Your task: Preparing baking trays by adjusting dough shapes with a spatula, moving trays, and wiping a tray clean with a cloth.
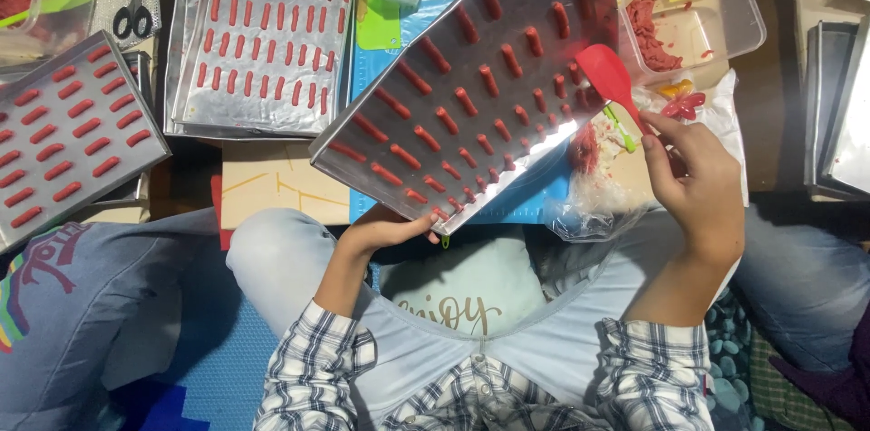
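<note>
- Left hand (385, 230): grip clamped on the near edge of a metal tray (526, 87), thumb on top, tray lifted and tilted at a slant.
- Tray surface carries rows of short red strips (453, 96).
- Right hand (698, 182): grip clenched round the handle of a red spatula (609, 76); blade lies against the tray's right edge.
- Just beside the right hand: clear plastic bag (598, 204) smeared red, and a clear tub (716, 19) holding red paste.
- Further left: two more filled trays (263, 41), (63, 136); scissors (136, 5) between them.
</note>
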